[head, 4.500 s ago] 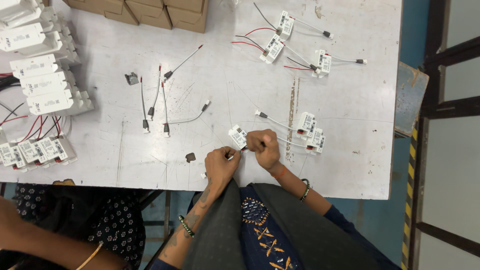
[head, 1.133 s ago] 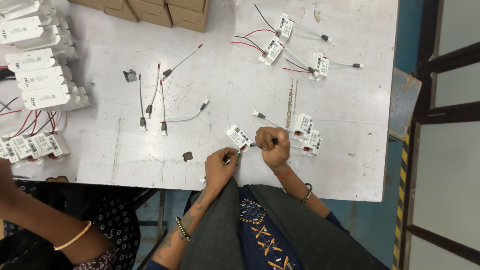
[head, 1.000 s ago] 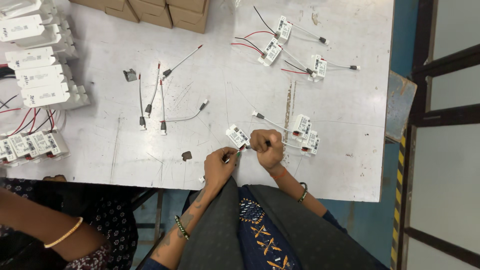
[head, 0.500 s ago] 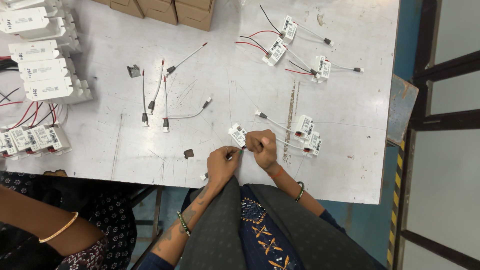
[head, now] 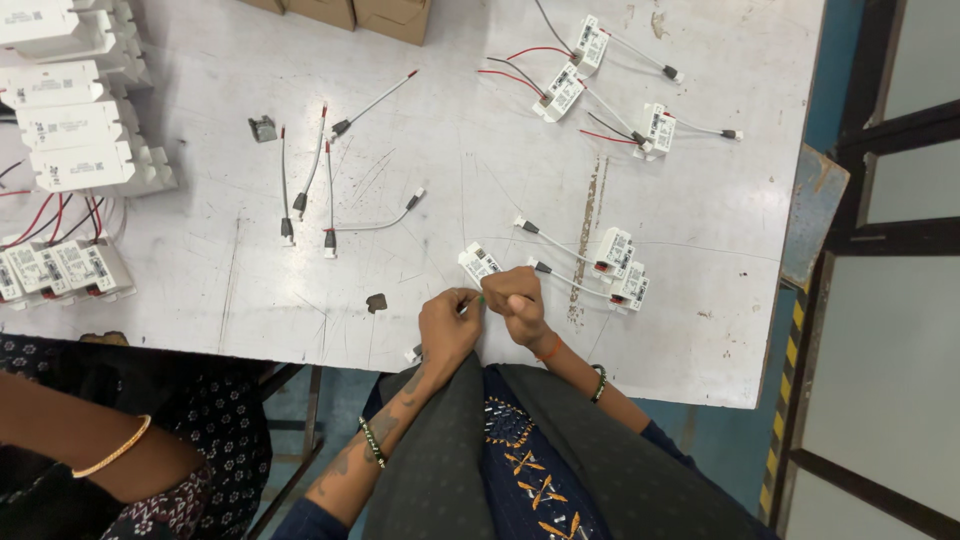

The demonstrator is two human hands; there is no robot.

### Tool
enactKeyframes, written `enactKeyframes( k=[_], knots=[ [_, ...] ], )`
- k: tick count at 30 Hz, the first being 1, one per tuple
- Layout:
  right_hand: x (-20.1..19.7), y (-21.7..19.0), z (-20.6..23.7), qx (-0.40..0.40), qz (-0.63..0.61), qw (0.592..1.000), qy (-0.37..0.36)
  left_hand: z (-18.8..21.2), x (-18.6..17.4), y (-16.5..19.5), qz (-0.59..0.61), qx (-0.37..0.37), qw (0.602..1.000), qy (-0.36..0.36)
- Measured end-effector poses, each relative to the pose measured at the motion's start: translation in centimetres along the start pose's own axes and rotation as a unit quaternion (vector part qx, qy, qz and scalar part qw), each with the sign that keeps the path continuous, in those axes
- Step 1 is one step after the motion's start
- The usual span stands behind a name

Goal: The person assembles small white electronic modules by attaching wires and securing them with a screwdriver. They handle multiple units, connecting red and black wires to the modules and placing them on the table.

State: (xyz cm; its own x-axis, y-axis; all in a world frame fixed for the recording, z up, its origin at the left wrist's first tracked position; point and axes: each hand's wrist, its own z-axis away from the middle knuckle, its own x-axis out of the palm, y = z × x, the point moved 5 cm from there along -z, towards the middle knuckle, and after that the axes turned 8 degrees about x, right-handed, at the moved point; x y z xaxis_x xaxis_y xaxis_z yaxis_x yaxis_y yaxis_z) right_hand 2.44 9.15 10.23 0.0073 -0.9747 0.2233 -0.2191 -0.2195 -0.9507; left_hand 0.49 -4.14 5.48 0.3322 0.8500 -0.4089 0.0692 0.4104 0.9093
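A person seen from above is sitting at the near edge of a worn white worktable (head: 700, 330), both hands meeting just over the table's front edge. The left hand (head: 447, 325) is curling its fingers together, pinching something very small at the fingertips, apparently a thin wire end, though it is too small to tell for sure. The right hand (head: 517, 303) is closing into a loose fist right beside it, its fingertips touching those of the left hand. Just beyond the two hands, a small white rectangular module (head: 479, 264) is lying tilted on the table, close to the left hand's fingers; whether it is being held or only resting there cannot be told. To the right of the hands, two similar white modules with white leads (head: 620, 268) are lying side by side. Further back on the right, three more modules with red and black wires (head: 600, 80) are spreading across the tabletop. In the middle of the table, several loose short cables with dark plugs (head: 325, 190) are lying apart from one another. At the far left, stacks of white rectangular housings (head: 80, 140) are sitting near the edge. Another person's forearm with a gold bangle (head: 110, 450) is showing at the lower left.
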Motion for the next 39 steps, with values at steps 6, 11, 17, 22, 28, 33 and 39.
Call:
enactKeyframes(
  k=[6,11,17,22,28,33,39],
  knots=[
    [-0.7,0.0,0.6,0.033,-0.029,0.999,0.020,0.4,-0.2,0.0,-0.034,-0.011,0.998,-0.043],
    [-2.6,-2.7,0.7,0.032,-0.085,0.995,0.036,1.9,-0.4,0.4,-0.023,-0.034,0.996,-0.079],
    [-1.7,-6.1,1.7,0.054,0.429,0.901,-0.040,3.3,-1.2,0.9,-0.038,0.009,0.997,-0.063],
    [0.3,-4.7,1.9,0.104,0.610,0.777,-0.119,4.0,-1.1,2.2,-0.133,0.141,0.979,-0.058],
    [-0.4,-3.2,1.8,0.185,0.633,0.744,-0.107,3.8,-0.7,1.1,-0.218,0.208,0.946,-0.123],
    [-0.5,-3.5,2.0,0.115,0.582,0.802,-0.063,4.0,-0.9,1.1,-0.227,0.211,0.941,-0.133],
    [-4.7,-4.5,2.9,0.183,0.543,0.817,0.064,5.4,-6.3,5.3,-0.164,0.317,0.934,-0.012]
  ],
)
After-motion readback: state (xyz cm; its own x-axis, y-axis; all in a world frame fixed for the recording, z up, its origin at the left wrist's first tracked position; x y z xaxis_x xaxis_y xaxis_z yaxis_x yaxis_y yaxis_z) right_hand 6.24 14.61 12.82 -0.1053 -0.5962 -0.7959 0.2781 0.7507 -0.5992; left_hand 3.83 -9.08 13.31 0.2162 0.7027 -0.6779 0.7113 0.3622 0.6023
